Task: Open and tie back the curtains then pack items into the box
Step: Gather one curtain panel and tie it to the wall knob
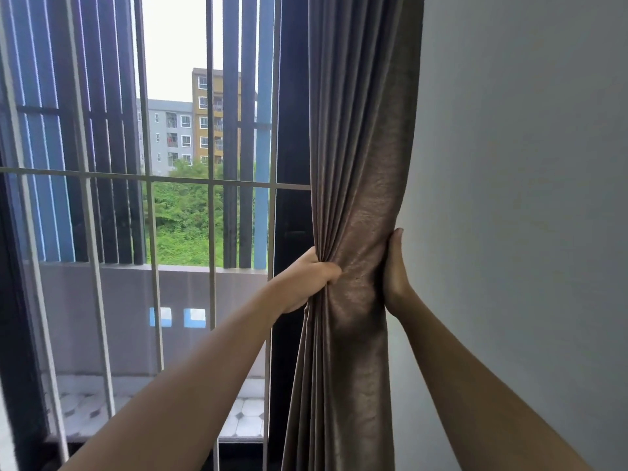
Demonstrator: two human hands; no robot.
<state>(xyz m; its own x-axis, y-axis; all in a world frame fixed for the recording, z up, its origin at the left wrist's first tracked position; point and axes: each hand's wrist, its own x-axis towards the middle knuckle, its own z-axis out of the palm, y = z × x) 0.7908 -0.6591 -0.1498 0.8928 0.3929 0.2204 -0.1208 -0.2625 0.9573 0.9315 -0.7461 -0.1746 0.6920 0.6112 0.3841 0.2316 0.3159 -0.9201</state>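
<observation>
left hand (307,280): fingers grip gathered curtain (356,164) | right hand (394,270): pressed on its right edge, fingers hidden, grip unclear

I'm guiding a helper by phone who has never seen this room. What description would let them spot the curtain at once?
Find the tall barred window and follow it right to the plain grey wall. Between them hangs the grey-brown curtain, bunched into one narrow column. It is the only fabric in view, gripped by the left hand, the right hand against its wall side.
</observation>
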